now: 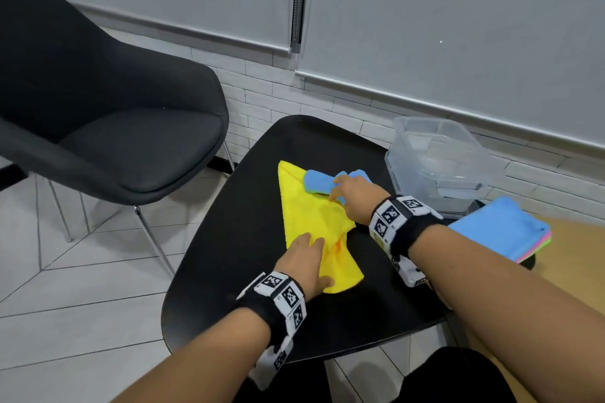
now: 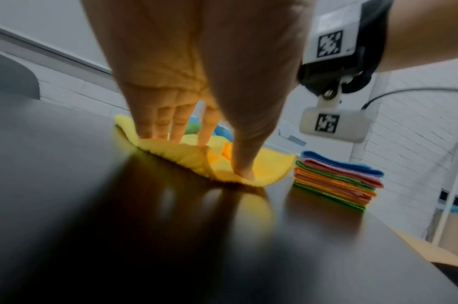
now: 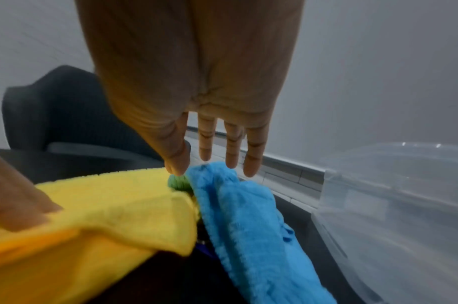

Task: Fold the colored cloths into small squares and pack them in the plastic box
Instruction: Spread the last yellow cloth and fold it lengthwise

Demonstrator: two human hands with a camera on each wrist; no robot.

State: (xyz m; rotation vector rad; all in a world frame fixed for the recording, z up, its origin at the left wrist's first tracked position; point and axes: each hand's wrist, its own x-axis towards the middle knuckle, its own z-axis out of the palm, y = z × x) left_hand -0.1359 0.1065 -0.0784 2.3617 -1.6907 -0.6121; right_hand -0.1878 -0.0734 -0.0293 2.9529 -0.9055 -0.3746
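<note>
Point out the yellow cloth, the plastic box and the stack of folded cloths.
yellow cloth [image 1: 302,203]: head view, flat middle.
plastic box [image 1: 425,154]: head view, clear near wall.
stack of folded cloths [image 2: 334,181]: left wrist view, layered side edge.

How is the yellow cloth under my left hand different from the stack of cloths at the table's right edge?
The yellow cloth lies spread out and rumpled in a rough triangle; the stack is neatly folded flat. The yellow cloth is a single piece pressed down by the left hand; the stack holds several colours, blue on top, and is untouched. Both rest on the black table, outside the plastic box.

Right hand [image 1: 352,198] partly hides the blue cloth [image 1: 319,180].
</note>
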